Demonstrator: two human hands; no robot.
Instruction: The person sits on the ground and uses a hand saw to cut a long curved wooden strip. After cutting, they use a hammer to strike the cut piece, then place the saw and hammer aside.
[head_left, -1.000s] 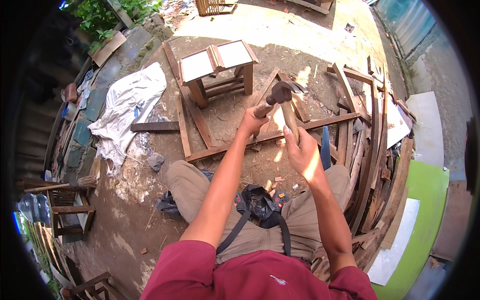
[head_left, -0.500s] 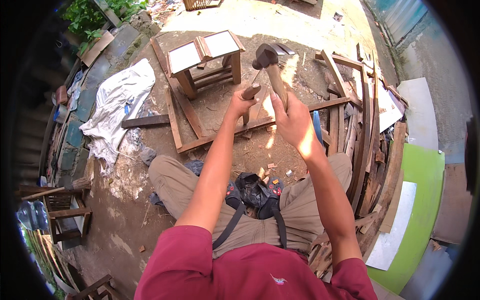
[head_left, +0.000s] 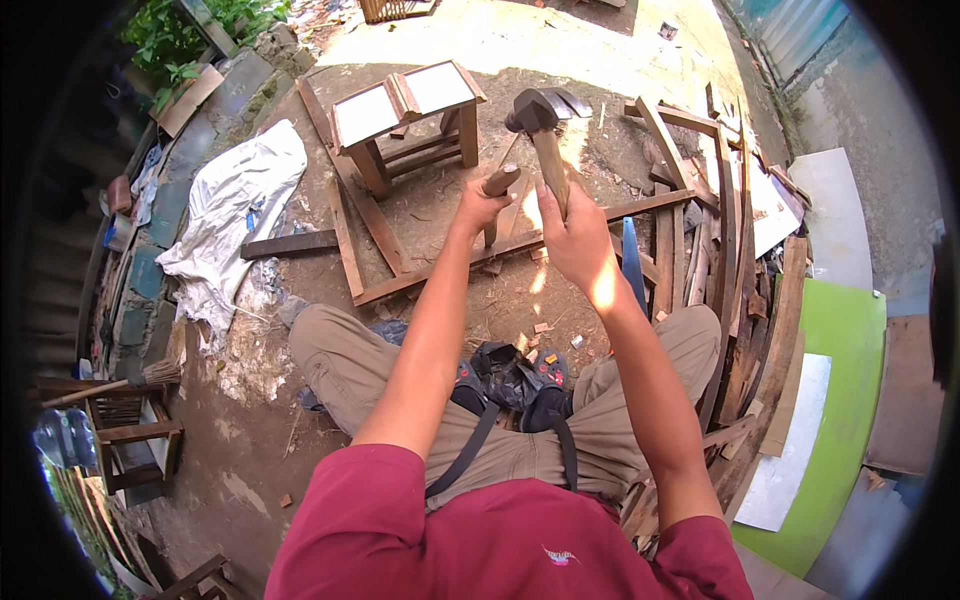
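Note:
My right hand [head_left: 577, 235] is closed round the wooden handle of a claw hammer [head_left: 549, 150], whose dark head is raised above the ground. Just left of it, my left hand [head_left: 480, 208] grips a short brown wooden piece [head_left: 502, 180] with a blunt upper end; whether it is a tool handle or a peg I cannot tell. Under both hands lies a wooden frame [head_left: 430, 277] of long bars. Behind it stands a small wooden stool [head_left: 460, 120] with two white panels on top. The hammer head is apart from the held piece.
Scrap timber [head_left: 735, 290] is piled on the right, beside a blue saw blade [head_left: 632, 262] and a green board [head_left: 840, 420]. A white cloth [head_left: 235, 210] lies at left, near a dark wooden bar [head_left: 290, 244]. Farther left are a brush [head_left: 160, 372] and a clear water bottle [head_left: 65, 435].
My hands keep their grips and have barely moved. The right knee has shifted slightly outward, and more of the blue saw blade shows beside my right forearm.

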